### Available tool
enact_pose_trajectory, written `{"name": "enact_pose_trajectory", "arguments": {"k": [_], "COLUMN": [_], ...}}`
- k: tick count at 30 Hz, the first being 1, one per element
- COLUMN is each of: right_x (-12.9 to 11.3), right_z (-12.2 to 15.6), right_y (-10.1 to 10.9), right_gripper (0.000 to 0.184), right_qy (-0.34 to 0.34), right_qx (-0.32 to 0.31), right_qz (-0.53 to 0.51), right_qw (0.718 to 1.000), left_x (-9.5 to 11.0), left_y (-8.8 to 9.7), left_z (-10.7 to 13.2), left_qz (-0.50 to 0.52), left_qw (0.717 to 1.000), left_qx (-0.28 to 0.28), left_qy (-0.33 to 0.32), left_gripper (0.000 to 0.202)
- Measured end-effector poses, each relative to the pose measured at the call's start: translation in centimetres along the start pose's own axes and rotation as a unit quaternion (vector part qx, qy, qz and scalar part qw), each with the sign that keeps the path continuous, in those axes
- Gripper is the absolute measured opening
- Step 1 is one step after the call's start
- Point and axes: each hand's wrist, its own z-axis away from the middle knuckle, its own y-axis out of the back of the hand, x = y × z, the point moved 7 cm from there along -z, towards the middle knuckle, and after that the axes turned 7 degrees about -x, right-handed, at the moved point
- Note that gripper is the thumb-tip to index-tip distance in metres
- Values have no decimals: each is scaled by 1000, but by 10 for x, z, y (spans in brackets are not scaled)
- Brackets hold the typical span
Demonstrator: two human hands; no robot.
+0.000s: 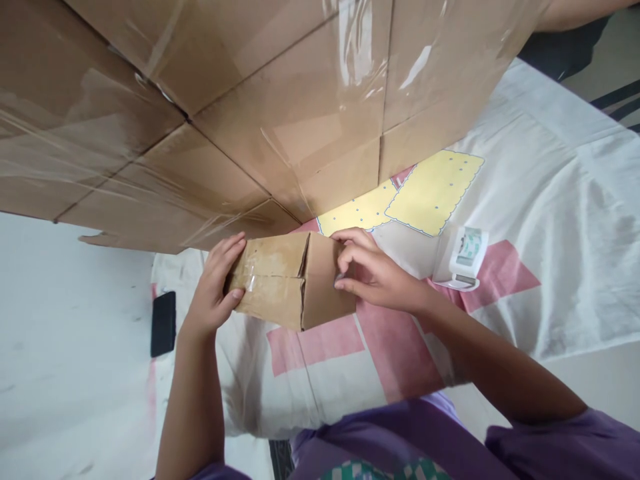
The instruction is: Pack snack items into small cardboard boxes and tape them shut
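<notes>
A small brown cardboard box [273, 260], taped on top and split along the flap seams, sits in front of me on the bedspread. My left hand [217, 280] is closed round its left end, with the thumb on the near side of the top and the fingers toward the far edge. At the right end, my right hand [370, 270] has its fingers curled and pinched against the side of the box. What lies between those fingertips is too small to make out. A tape dispenser [467, 257] with a white holder lies to the right of my right hand.
A large taped cardboard structure [300, 100] looms across the far side. Yellow wavy-edged paper pieces [440, 190] lie at its base. A black phone [163, 324] is by the white wall at left. Another person's arm [575, 13] shows at top right.
</notes>
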Motion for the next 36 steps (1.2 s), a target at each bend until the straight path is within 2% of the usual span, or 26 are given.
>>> {"name": "enact_pose_trajectory", "arguments": {"k": [4, 8, 15, 21, 27, 29, 33, 36], "right_x": [1, 5, 17, 16, 15, 16, 16, 12], "right_z": [-1, -1, -2, -2, 0, 0, 1, 1], "right_y": [2, 2, 4, 6, 1, -1, -5, -4], "right_gripper": [27, 29, 31, 33, 37, 43, 69, 63], "right_qy": [-3, -7, -17, -2, 17, 18, -19, -38], "right_qx": [12, 8, 14, 21, -5, -7, -27, -42], "right_qz": [-7, -15, -91, -96, -94, -126, -143, -112], "right_qw": [1000, 1000, 996, 995, 995, 992, 989, 992], "left_x": [0, 2, 5, 3, 0, 1, 2, 3], "left_y": [0, -1, -1, 0, -1, -2, 2, 3], "left_z": [-1, -2, -3, -2, -1, -2, -6, -2], "left_qz": [-3, -6, -4, 4, 12, 15, 13, -14], "left_qw": [1000, 1000, 1000, 1000, 1000, 1000, 1000, 1000], "left_qx": [-2, -4, 0, 4, 0, -3, -6, 2], "left_qy": [2, 0, -1, 1, -9, -14, -14, -17], "left_gripper": [73, 72, 72, 72, 74, 74, 73, 68]}}
